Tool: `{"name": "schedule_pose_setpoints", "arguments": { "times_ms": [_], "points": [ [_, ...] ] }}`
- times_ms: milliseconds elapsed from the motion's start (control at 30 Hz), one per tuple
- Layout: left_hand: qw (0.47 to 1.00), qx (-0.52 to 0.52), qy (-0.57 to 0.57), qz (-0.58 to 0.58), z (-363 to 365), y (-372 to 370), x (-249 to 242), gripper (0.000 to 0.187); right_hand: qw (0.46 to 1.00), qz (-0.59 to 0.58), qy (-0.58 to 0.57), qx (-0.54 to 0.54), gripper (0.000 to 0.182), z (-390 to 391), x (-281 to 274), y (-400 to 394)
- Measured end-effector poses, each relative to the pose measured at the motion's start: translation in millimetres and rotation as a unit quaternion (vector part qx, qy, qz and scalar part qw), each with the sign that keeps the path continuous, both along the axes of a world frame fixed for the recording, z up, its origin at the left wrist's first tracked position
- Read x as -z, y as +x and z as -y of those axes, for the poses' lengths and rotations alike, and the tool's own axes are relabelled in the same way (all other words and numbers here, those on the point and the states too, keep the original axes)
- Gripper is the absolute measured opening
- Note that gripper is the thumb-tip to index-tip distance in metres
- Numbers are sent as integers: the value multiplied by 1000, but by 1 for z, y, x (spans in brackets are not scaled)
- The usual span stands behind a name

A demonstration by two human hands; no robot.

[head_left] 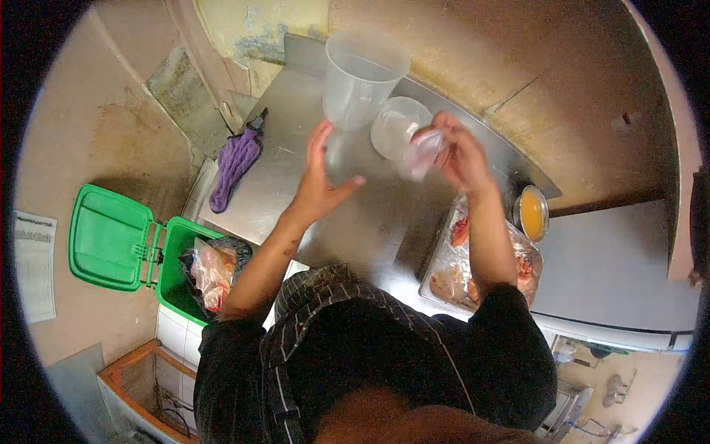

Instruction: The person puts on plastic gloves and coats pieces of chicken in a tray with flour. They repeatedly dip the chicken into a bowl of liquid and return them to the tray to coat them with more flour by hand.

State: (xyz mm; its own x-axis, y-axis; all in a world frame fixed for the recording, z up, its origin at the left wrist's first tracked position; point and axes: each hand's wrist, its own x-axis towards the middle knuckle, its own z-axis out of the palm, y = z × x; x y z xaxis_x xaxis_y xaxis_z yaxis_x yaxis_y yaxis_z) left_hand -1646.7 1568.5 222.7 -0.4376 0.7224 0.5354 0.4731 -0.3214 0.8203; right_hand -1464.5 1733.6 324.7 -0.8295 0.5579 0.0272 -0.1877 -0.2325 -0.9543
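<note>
Head cam view: I've got both hands up over the metal worktop (285, 177). R hand (461, 159) is grasping a thin, crumpled pinkish piece (424, 154), prob. plastic film, but motion blur means I can't ID it for sure. It's held up near the small round tub (397, 132), on the R side of it. L hand (323, 177) is released: nothing in it, fingers and thumb apart, just below the tall clear container (361, 92) in my view; can't tell if it touches. The container stands L of the tub.

Below the R forearm there's a metal tray (446, 260) w/ red and pale pieces, maybe meat, and next to it a metal bowl (532, 214) of orange liquid. Far L, a purple cloth (237, 166) lies by the worktop edge; the open green bin (174, 297) holds bagged stuff.
</note>
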Motion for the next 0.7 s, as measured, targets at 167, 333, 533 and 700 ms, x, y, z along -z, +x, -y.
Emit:
{"name": "schedule_pose_setpoints", "arguments": {
  "times_ms": [167,333,533,700],
  "points": [
    [949,239,-122,168,-22,6,19,47,988,113,-47,93,19,21,65,-6],
    [859,273,-181,394,-7,6,68,22,966,158,139,150,24,1,125,-5],
    [842,126,-302,429,22,-25,128,16,909,242,232,246,33,-89,164,-33],
    [830,57,-289,474,52,-30,164,12,546,610,574,5,39,-140,198,-72]
  ]
}}
